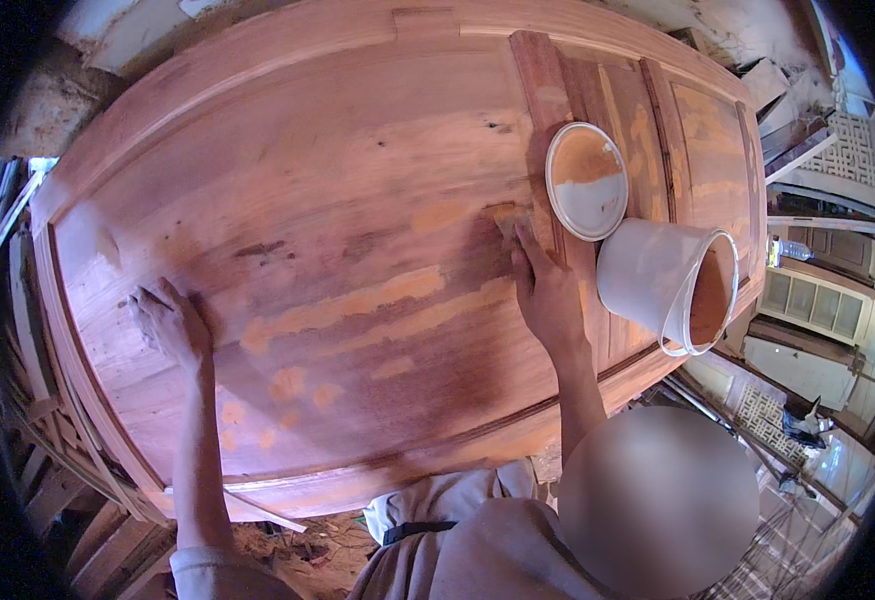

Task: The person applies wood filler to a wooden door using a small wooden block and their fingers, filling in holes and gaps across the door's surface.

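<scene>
A large reddish-brown wooden door panel (357,190) lies in front of me, marked with orange filler in streaks and dabs. My right hand (547,287) is closed on a small putty knife (506,224), largely hidden by the fingers. Its blade end touches the panel at a fresh orange patch. At the panel's left end my left hand (172,322) rests on the wood, fingers apart, holding nothing visible. Right of my right hand lies a round white lid (585,212) partly coated with orange filler. Touching it, a white plastic bucket (647,272) rests on its side, orange filler inside.
Raised mouldings (547,90) cross the panel near the lid. Wooden strips (32,330) stand along the left side. Timber and a white glazed frame (815,303) are beyond the right end, with a plastic bottle (793,249) near them. Shavings (327,550) litter the floor below.
</scene>
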Motion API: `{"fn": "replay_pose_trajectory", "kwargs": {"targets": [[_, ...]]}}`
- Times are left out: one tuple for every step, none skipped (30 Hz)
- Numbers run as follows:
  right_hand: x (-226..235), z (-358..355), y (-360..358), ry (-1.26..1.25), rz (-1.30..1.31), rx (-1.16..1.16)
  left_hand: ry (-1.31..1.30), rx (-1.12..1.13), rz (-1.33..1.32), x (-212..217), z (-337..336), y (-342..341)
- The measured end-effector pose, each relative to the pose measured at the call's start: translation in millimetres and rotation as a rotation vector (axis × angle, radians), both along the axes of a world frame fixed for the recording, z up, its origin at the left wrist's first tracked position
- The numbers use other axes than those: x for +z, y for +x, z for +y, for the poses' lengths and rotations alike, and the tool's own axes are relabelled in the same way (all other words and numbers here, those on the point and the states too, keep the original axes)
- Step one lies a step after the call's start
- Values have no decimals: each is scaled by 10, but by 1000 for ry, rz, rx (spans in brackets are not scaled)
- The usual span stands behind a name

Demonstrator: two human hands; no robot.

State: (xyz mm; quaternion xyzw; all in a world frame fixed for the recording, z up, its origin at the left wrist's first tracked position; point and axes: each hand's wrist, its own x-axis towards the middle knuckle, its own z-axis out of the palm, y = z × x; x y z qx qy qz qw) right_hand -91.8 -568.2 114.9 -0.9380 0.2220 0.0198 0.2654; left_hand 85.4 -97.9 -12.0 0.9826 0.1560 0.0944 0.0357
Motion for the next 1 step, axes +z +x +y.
{"fn": "replay_pose_trajectory", "kwargs": {"targets": [[-59, -5, 48, -43, 62, -44, -90, 25, -11, 116, -128, 53]]}}
